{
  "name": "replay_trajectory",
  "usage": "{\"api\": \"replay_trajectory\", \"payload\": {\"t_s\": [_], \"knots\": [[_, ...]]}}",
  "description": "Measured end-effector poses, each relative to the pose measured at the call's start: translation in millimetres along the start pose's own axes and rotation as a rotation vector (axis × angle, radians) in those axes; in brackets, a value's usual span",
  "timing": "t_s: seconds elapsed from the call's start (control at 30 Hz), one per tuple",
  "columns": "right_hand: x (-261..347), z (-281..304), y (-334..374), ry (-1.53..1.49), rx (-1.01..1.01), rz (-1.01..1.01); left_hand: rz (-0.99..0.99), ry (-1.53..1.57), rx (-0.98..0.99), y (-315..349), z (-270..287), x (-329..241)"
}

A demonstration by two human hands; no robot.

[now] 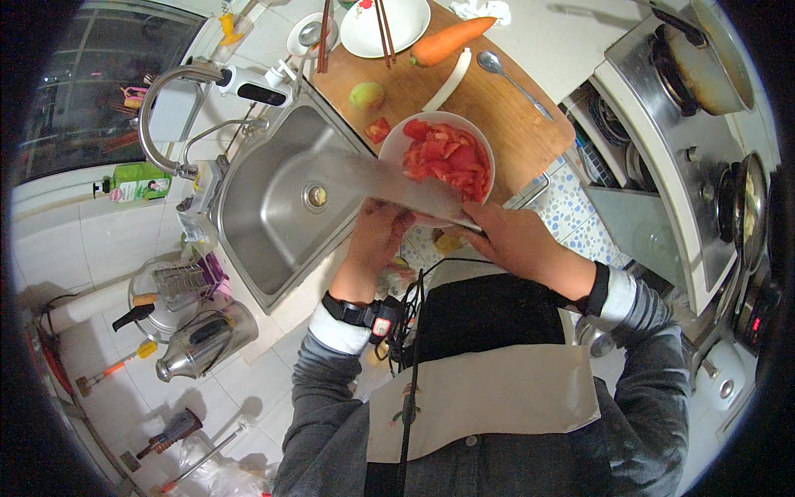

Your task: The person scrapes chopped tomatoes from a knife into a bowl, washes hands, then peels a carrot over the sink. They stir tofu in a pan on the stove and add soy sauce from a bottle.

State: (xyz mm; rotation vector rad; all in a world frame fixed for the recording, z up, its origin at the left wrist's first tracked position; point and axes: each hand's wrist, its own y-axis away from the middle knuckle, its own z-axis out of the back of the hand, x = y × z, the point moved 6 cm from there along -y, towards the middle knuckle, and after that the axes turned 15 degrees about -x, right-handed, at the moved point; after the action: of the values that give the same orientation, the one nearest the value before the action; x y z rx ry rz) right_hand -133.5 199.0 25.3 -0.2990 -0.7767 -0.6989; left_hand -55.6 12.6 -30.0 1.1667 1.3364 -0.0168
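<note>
From my remote seat, leftmost I see the steel sink (273, 207). My left hand (383, 222) sits just nearside of a blurred knife (396, 185); its fingers are hidden, so I cannot tell their state. The white bowl (397, 151) of cut red tomato (451, 159) is at the near edge of the wooden board (530, 145). My right hand (515, 242) grips the knife's handle. A spoon (515, 83) lies by the board's right edge.
</note>
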Motion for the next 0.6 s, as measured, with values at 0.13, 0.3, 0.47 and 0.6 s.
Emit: {"api": "replay_trajectory", "payload": {"t_s": [0.13,0.3,0.47,0.6], "knots": [[-9,4,-9,-0.090,-0.032,-0.084,0.050,-0.032,0.041,12,-8,-6],[-2,13,4,-0.136,-0.064,-0.070,0.099,0.083,0.076,-1,-7,-9],[6,13,13,-0.112,-0.030,-0.010,0.011,-0.009,0.030,-7,-3,-12],[4,13,15,-0.087,-0.032,-0.001,-0.127,-0.082,0.005,-4,-4,-17]]}}
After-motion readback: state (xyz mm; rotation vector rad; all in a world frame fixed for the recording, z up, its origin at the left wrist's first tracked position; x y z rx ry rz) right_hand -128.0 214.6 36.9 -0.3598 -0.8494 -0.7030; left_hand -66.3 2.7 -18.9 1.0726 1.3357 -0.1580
